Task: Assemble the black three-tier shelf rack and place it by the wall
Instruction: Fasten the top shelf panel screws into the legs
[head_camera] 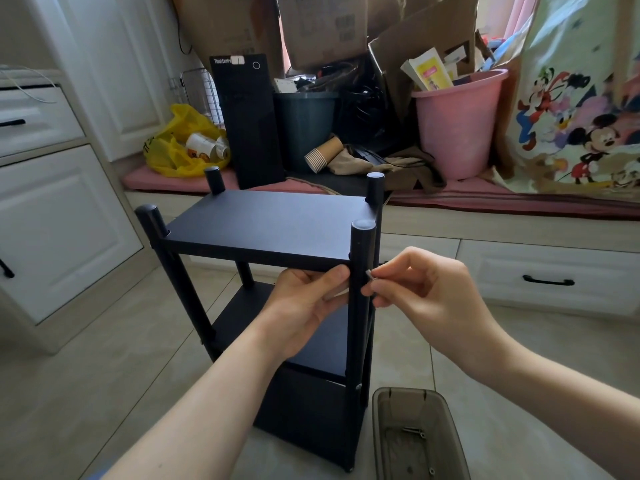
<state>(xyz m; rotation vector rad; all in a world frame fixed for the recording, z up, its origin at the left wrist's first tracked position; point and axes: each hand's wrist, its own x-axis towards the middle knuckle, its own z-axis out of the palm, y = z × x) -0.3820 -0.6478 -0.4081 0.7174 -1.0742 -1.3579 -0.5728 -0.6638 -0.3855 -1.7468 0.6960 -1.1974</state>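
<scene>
The black three-tier shelf rack (266, 223) stands upright on the tiled floor in front of me, with four round posts. My left hand (308, 306) grips the underside of the top board next to the near right post (360, 306), thumb against the board's front edge. My right hand (415, 282) pinches a small silver screw (369, 274) between thumb and fingers, its tip right at the side of that post just below the top board.
A translucent grey box (415, 441) holding a few loose screws sits on the floor at the rack's right foot. Behind the rack is a padded window seat (485, 199) crowded with a pink bucket (457, 123), a dark bin, a black PC tower and cardboard. White cabinets (59, 220) stand at left.
</scene>
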